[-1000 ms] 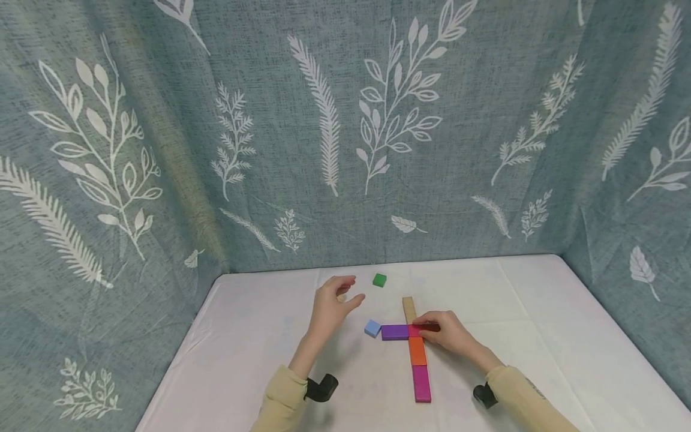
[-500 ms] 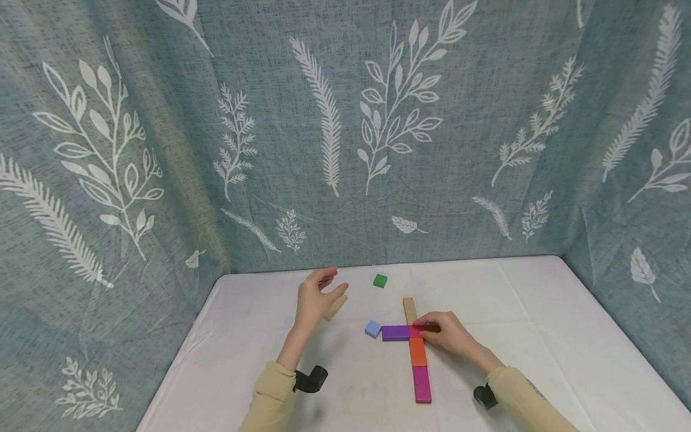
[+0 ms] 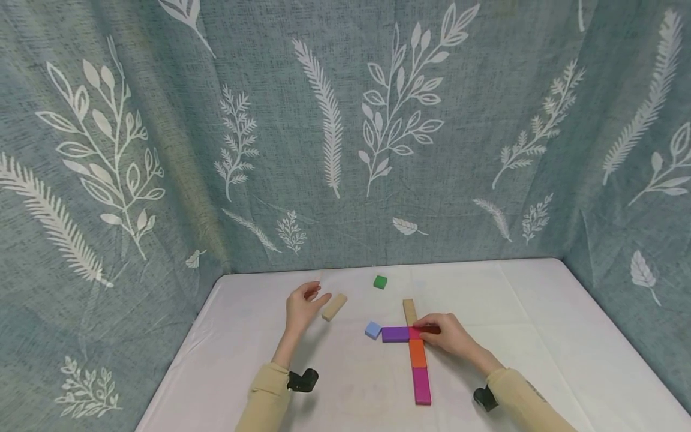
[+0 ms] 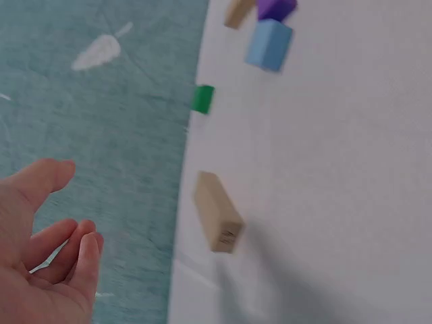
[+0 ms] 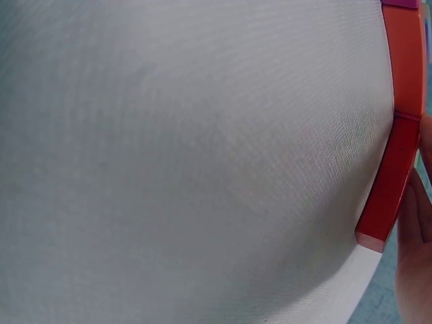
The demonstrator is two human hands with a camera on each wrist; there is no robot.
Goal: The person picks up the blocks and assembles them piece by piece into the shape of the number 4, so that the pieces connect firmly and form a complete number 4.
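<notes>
My left hand (image 3: 302, 309) hovers at the left, fingers parted and holding nothing. Just right of it, a plain wooden block (image 3: 335, 307) lies slanted on the white cloth; the left wrist view shows this wooden block (image 4: 217, 214) apart from the fingers. My right hand (image 3: 450, 333) pinches a red block (image 3: 414, 332), partly hidden by the fingers. That red block (image 5: 389, 185) meets an orange block (image 5: 407, 61) end to end in the right wrist view. A purple block (image 3: 396, 334), a second wooden block (image 3: 409, 312) and a magenta block (image 3: 421, 386) complete the cross-like layout.
A light blue block (image 3: 373, 330) sits askew at the purple block's left end. Farther back is a small green block (image 3: 380, 282). Behind the white-covered table (image 3: 216, 336) hangs a leaf-patterned curtain (image 3: 345, 150), which also runs along both sides.
My left hand has drawn back to the left, and the slanted wooden block, mostly covered by it before, now shows fully. The right hand has stayed on the red block.
</notes>
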